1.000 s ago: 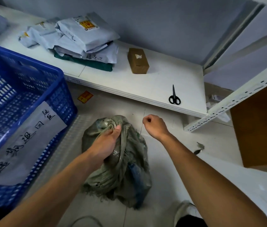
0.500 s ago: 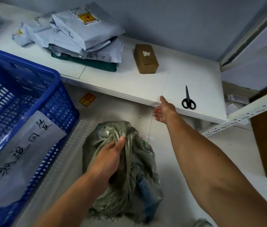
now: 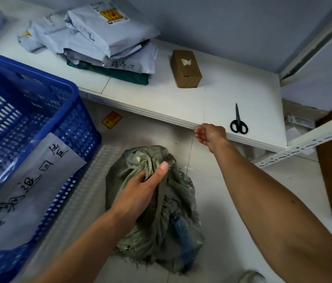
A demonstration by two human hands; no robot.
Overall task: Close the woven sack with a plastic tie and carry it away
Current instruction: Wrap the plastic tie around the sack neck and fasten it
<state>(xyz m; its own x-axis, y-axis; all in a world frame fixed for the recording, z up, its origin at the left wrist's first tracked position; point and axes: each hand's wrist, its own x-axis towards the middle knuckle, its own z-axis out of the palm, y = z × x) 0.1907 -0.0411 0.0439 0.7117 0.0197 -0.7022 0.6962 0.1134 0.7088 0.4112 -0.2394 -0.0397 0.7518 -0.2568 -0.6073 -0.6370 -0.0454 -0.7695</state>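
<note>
A grey-green woven sack (image 3: 173, 217) lies on the tiled floor in the middle of the view, its mouth bunched together. My left hand (image 3: 140, 190) is shut on that gathered neck, thumb on top. My right hand (image 3: 212, 134) is stretched out to the front edge of the low white shelf (image 3: 212, 99), fingers loosely curled and holding nothing that I can see. Black scissors (image 3: 238, 122) lie on the shelf just right of that hand. No plastic tie shows anywhere.
A large blue plastic crate (image 3: 28, 119) with a handwritten paper label stands at the left. On the shelf sit a stack of grey mail bags (image 3: 103, 37) and a small brown carton (image 3: 185, 68). A perforated white shelf upright (image 3: 307, 144) and a brown panel stand at the right.
My right hand went from a fist beside the sack forward to the shelf edge and opened. The left hand kept its grip on the sack neck.
</note>
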